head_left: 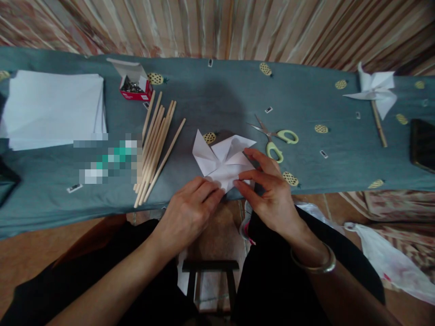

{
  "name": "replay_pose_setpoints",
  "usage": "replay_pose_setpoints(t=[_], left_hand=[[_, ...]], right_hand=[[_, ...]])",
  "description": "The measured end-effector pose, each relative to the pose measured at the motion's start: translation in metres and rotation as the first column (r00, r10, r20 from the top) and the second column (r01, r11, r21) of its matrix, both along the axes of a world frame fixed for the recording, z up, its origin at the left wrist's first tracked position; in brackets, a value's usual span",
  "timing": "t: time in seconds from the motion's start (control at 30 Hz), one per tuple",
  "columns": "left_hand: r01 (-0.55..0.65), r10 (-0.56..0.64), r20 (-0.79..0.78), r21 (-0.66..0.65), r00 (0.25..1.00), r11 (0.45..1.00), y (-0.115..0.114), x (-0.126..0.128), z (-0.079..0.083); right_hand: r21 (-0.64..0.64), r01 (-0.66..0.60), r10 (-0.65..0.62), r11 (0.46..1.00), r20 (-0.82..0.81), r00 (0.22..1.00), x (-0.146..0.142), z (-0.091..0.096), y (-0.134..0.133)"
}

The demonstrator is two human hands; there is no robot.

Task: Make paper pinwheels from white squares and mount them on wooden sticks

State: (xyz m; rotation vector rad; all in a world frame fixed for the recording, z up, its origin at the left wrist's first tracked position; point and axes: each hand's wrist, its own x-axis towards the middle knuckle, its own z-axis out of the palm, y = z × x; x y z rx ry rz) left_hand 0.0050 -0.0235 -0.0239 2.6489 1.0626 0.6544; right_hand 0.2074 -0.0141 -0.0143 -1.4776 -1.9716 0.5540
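Observation:
A white paper pinwheel (224, 158) lies near the table's front edge, its folded blades pointing outward. My left hand (193, 203) is closed on its lower left side, fingertips at the paper's edge. From the right, my right hand (268, 185) pinches the paper between thumb and index finger, with other fingers resting along a blade. Just behind that hand lies a pair of scissors (270, 134) with light green handles, blades apart. Several thin wooden sticks (158, 145) lie in a loose bundle to the left of the pinwheel.
On the far left is a stack of white paper (54, 108). An opened red box (136, 88) holds small metal pieces. A finished-looking pinwheel on a stick (377, 90) lies at right, near a dark object (422, 142). A blue-grey cloth (210, 104) covers the table; curtains hang behind.

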Motion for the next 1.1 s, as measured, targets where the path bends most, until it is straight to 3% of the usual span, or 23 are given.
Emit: replay_pose_setpoints(t=[0.33,1.1], left_hand=[[0.01,-0.005,0.062,-0.082,0.998,0.997,0.0,-0.001,0.003],[0.0,0.011,0.106,-0.101,0.994,0.995,0.0,-0.002,0.0]], right_hand=[[0.085,0.049,-0.06,0.995,0.14,0.988,-0.015,-0.002,0.005],[0.078,0.081,-0.096,0.994,0.214,0.972,-0.021,-0.002,0.006]])
